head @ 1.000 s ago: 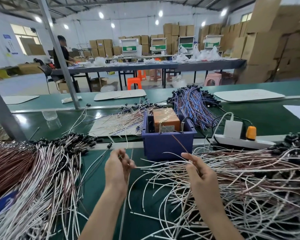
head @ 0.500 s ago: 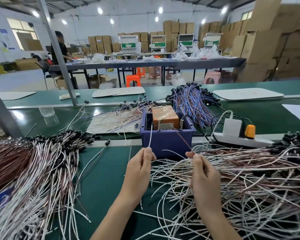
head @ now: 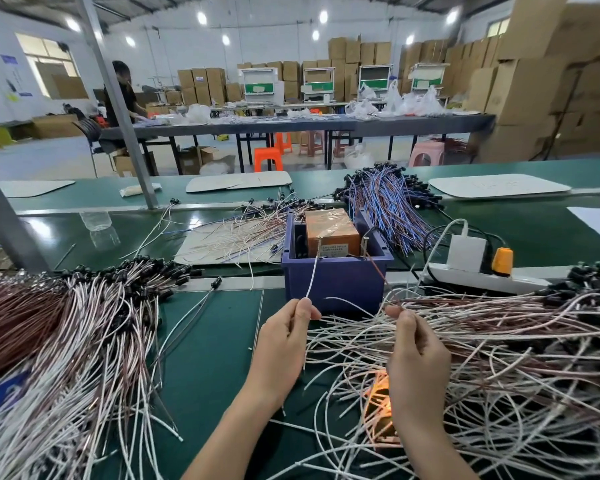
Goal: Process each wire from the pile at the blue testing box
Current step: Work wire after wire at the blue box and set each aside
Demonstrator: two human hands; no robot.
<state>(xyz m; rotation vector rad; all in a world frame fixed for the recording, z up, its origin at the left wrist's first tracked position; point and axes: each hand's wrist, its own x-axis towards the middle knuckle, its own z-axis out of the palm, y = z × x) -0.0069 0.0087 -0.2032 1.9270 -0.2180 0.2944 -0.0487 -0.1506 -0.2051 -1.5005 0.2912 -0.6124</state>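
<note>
The blue testing box point(head: 336, 284) stands at the middle of the green bench, with an orange unit point(head: 329, 233) and two upright metal posts inside. My left hand point(head: 284, 341) pinches a white wire point(head: 313, 271) whose upper end reaches the left post. My right hand point(head: 417, 355) pinches a brown wire point(head: 378, 271) that runs up to the right post. A loose pile of white and brown wires point(head: 499, 358) spreads under and right of my right hand. An orange glow point(head: 380, 393) shows among the wires beside my right wrist.
A big heap of wires with black ends point(head: 66, 327) covers the left of the bench. More wires lie on a board point(head: 229, 244) behind the box, with a blue-violet bundle point(head: 388, 206) further back. A white power strip point(head: 478, 275) sits right of the box. A person point(head: 122, 95) stands at a far table.
My left hand has moved right and up toward the box and brought a white wire up to the left post. My right hand rose slightly with the brown wire. An orange glow appeared.
</note>
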